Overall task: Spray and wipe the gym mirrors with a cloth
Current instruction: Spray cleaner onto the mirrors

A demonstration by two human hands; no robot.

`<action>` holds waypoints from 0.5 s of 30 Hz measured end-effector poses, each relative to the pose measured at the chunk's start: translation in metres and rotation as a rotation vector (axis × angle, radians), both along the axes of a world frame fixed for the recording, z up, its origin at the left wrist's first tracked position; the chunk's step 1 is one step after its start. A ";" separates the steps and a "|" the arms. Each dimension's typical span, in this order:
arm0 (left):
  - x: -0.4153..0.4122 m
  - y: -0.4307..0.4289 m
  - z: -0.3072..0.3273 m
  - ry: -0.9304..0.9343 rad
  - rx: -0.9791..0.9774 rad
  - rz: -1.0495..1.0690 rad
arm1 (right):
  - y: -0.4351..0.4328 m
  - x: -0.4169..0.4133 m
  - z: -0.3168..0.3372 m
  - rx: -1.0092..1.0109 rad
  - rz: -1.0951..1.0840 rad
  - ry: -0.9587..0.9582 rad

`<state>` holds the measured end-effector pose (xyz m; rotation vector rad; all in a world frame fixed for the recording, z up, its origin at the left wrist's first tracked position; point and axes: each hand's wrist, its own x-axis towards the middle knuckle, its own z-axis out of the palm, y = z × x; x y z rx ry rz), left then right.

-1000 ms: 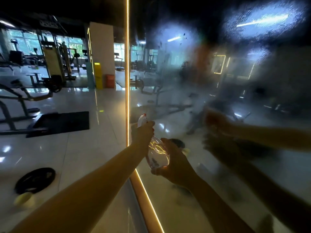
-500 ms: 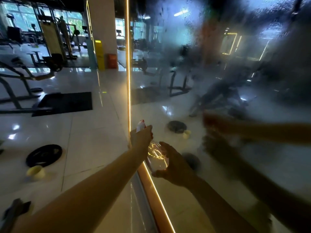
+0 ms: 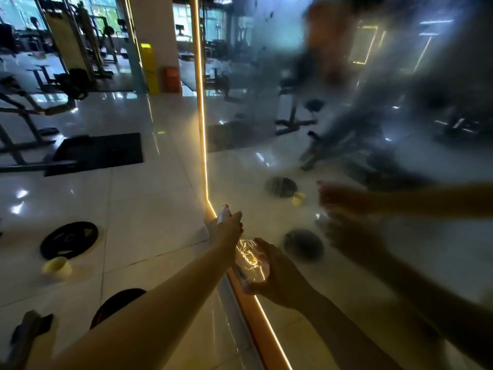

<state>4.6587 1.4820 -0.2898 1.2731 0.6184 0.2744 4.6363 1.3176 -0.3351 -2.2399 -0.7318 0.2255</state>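
A clear plastic spray bottle (image 3: 250, 263) with a white nozzle is held close to the large wall mirror (image 3: 346, 129), near the mirror's lit left edge. My left hand (image 3: 225, 229) grips the bottle's top around the sprayer. My right hand (image 3: 277, 276) cups and holds the bottle's body from below. The mirror surface is misted and streaked across its right part, and blurred reflections of both arms show in it. No cloth is visible in either hand.
An orange light strip (image 3: 202, 145) frames the mirror's edge. On the tiled floor lie a black weight plate (image 3: 69, 240), a yellowish roll (image 3: 56, 267), a second dark plate (image 3: 117, 305) and a black mat (image 3: 98, 153). Gym machines (image 3: 29, 110) stand at the left.
The view has tilted downward and both hands with the bottle have dropped lower along the mirror edge. The grip on the bottle is unchanged.
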 end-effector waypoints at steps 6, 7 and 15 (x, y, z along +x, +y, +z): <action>0.060 0.043 -0.013 -0.006 0.004 -0.013 | 0.049 0.044 -0.002 0.001 -0.073 -0.001; 0.071 0.053 -0.015 -0.007 -0.008 -0.035 | 0.060 0.053 -0.004 0.000 -0.086 0.012; 0.155 0.130 -0.009 -0.018 -0.064 -0.115 | 0.139 0.126 0.007 -0.067 -0.172 -0.006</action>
